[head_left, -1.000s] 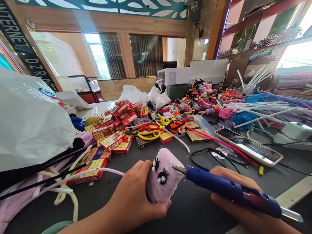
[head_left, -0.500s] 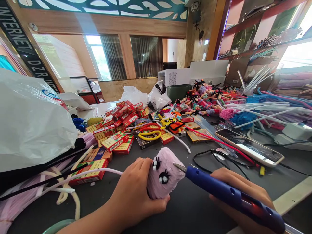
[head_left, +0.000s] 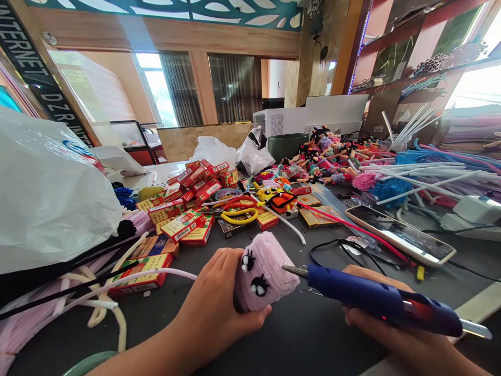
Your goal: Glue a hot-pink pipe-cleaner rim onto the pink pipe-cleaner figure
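The pink fuzzy piece (head_left: 266, 274), bearing two black-and-white eyes, is resting in the left hand (head_left: 219, 297) above the dark worktop (head_left: 297, 339). It is lying between the thumb and the other fingers, which are wrapping its side and lower end. The right hand (head_left: 383, 308) is gripping the blue glue gun (head_left: 364, 293), whose nozzle is pointing at the pink piece's end. Beyond, small red boxes (head_left: 188, 224) are lying heaped; whether they are holding anything is hidden. A cup at the back right is holding white stems (head_left: 410, 128) upright.
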Action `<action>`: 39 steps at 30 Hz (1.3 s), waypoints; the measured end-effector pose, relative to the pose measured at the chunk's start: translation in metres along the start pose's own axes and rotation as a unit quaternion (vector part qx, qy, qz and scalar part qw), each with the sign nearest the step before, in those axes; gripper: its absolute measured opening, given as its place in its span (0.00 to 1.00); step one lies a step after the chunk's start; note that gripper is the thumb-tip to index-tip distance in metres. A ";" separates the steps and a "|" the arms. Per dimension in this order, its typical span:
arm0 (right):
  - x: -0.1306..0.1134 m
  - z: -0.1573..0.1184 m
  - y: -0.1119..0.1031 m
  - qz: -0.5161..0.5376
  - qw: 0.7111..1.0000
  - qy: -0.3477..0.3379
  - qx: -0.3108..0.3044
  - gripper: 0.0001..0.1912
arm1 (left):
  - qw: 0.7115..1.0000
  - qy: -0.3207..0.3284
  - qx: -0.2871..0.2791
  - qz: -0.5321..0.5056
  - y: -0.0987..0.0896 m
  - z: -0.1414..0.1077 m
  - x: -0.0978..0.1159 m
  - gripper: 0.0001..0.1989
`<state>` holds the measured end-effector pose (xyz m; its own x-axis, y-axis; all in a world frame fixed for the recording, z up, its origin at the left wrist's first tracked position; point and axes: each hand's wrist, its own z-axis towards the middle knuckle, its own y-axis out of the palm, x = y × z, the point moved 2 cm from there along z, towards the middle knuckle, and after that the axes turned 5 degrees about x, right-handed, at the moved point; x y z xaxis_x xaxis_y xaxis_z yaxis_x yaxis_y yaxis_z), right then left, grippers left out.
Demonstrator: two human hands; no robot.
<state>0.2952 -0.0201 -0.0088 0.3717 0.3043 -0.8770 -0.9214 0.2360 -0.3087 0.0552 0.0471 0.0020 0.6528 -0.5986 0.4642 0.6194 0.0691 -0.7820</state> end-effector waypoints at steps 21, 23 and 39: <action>0.020 -0.008 -0.001 0.102 0.988 0.107 -0.049 0.23 | 0.992 0.093 -0.057 -0.067 0.004 -0.003 -0.001 0.32; 0.021 -0.008 -0.001 0.111 0.986 0.106 -0.065 0.23 | 0.992 0.084 -0.070 -0.063 0.001 -0.002 0.002 0.31; 0.027 -0.015 -0.001 0.153 0.969 0.191 0.002 0.25 | 0.985 0.158 -0.063 -0.009 0.005 -0.004 -0.001 0.35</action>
<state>0.3047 -0.0262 -0.0376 0.0110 -0.0040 -0.9999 -0.9811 0.1933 -0.0116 0.0564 0.0445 -0.0041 0.4612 -0.8190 0.3414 0.5578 -0.0315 -0.8294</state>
